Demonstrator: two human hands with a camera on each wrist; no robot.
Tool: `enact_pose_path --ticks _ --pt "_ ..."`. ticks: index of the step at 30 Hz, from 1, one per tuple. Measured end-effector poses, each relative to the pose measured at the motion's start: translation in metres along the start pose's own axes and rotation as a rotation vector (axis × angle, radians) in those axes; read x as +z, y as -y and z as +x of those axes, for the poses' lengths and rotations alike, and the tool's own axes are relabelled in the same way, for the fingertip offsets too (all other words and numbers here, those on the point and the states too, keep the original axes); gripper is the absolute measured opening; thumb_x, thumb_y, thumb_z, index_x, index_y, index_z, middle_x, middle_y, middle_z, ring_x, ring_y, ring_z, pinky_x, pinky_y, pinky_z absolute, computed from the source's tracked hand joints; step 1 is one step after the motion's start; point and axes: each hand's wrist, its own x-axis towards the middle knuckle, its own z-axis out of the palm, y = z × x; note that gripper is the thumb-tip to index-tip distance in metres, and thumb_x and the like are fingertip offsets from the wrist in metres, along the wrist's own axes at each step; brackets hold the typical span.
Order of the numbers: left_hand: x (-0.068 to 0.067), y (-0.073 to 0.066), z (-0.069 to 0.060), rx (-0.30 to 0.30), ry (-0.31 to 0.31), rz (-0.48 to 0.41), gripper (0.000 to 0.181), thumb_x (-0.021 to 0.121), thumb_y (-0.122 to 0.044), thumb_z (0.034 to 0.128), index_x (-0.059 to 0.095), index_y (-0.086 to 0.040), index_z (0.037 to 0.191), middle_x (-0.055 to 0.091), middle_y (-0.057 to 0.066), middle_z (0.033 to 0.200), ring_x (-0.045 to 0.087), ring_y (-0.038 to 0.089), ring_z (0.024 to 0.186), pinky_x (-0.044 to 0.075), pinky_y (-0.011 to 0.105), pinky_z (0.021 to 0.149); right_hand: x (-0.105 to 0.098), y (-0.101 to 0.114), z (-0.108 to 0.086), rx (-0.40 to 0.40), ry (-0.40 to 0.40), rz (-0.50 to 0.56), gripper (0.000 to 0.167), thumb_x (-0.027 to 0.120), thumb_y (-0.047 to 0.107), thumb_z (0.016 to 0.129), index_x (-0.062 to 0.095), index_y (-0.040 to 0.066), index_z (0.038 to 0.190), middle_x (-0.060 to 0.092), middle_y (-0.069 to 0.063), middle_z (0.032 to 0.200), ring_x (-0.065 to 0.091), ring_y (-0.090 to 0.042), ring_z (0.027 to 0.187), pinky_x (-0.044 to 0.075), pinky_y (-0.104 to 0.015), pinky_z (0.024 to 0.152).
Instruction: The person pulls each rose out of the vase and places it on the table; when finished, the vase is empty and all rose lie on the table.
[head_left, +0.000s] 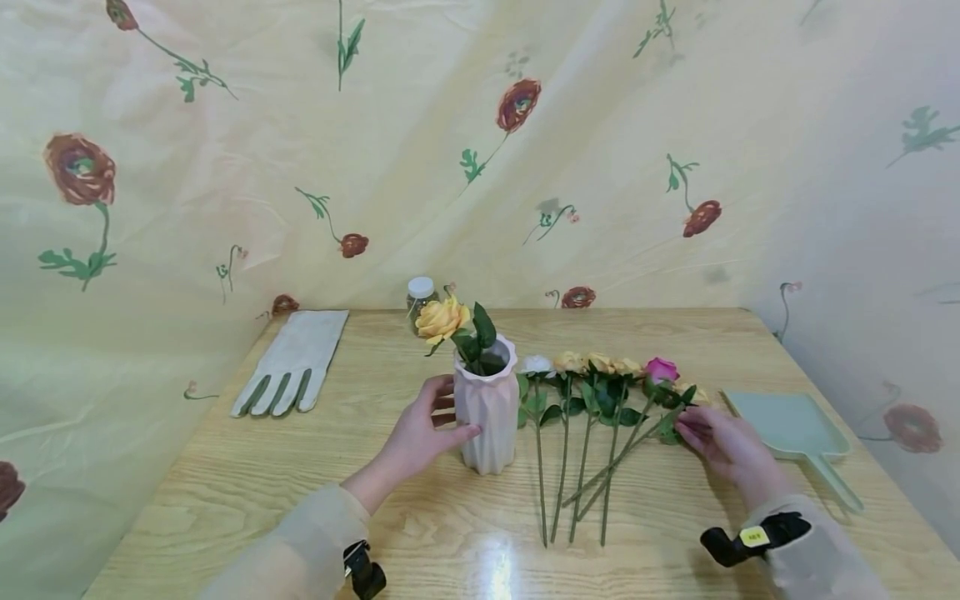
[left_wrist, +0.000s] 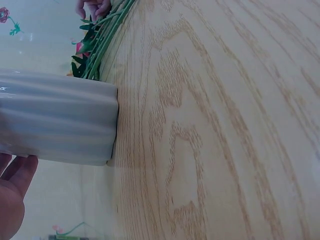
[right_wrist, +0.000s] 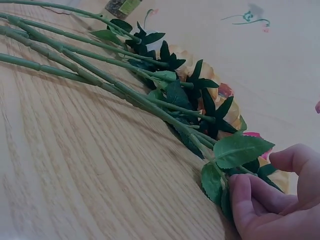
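Note:
A pale pink fluted vase [head_left: 487, 417] stands upright on the table, a single yellow rose [head_left: 442, 319] leaning left in its mouth. My left hand [head_left: 427, 425] grips the vase from the left, thumb in front and fingers around the far side. To the right lies a row of artificial roses, among them a white one [head_left: 537, 365], several yellow ones and a pink one [head_left: 662, 370]. At the row's right end, my right hand [head_left: 723, 442] touches the leaves [right_wrist: 244, 151] of the rightmost yellow rose [right_wrist: 279, 180]; its thumb stands apart from the bent fingers.
A white and green glove [head_left: 296, 358] lies flat at the back left. Behind the vase is a small jar [head_left: 422, 292] with a white lid. A pale green dustpan [head_left: 795, 421] lies near the table's right edge. Two of the rose stems cross the others.

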Motion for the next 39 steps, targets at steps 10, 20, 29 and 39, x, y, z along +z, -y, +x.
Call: enact_pose_path --ticks 10,20,29,39 --pt "-0.001 0.002 0.001 0.006 0.003 0.000 0.070 0.076 -0.028 0.0800 0.036 -0.014 0.136 0.046 0.013 0.132 0.052 0.030 0.113 0.045 0.049 0.095 -0.002 0.001 -0.005 -0.054 0.092 0.006 0.031 0.044 0.001 0.096 0.070 0.007 0.081 0.068 -0.003 0.084 0.065 -0.011 0.082 0.052 -0.019 0.081" --pt "-0.001 0.000 0.001 -0.001 0.006 0.007 0.071 0.076 -0.030 0.0799 0.036 -0.014 0.136 0.046 0.013 0.132 0.052 0.031 0.113 0.046 0.048 0.094 0.005 0.016 -0.010 -0.128 0.148 -0.147 0.025 0.046 0.009 0.099 0.069 0.015 0.089 0.068 0.003 0.090 0.064 -0.007 0.087 0.051 -0.018 0.081" --pt "0.000 -0.001 0.000 -0.001 0.012 0.008 0.071 0.075 -0.030 0.0802 0.036 -0.014 0.136 0.046 0.012 0.132 0.052 0.031 0.114 0.046 0.048 0.094 0.035 0.035 -0.011 -0.203 0.199 -0.300 0.018 0.050 0.017 0.098 0.067 0.021 0.096 0.065 0.011 0.098 0.060 0.000 0.092 0.047 -0.012 0.083" --pt "0.000 0.000 0.001 0.016 0.001 0.013 0.070 0.076 -0.029 0.0798 0.036 -0.014 0.136 0.046 0.013 0.131 0.053 0.031 0.113 0.046 0.050 0.093 0.098 0.051 -0.016 -0.234 0.203 -0.668 0.068 0.049 0.037 0.097 0.025 -0.008 0.143 0.039 -0.009 0.136 0.047 0.000 0.110 0.039 -0.022 0.098"
